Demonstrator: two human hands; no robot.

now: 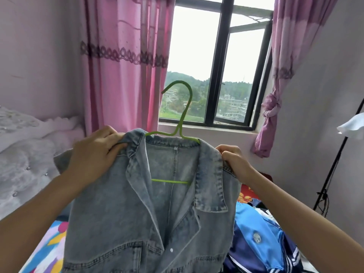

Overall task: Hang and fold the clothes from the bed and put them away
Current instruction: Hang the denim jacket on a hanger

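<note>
We face a black-framed window [216, 66], one pane open, with green hills and buildings outside. A pink curtain [122, 56] hangs at its left; a second curtain [273, 107] is knotted at its right. The walls [35, 46] are pale lilac.

Faded matt denim jacket [149, 213], stitched seams, w/ smooth green hanger [182, 115].

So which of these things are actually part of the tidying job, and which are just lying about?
Part of the job: denim jacket; green hanger inside it; left hand and right hand, gripping its shoulders; blue and navy clothes, lower right.
Just there: pink curtains; window; black stand.
</note>
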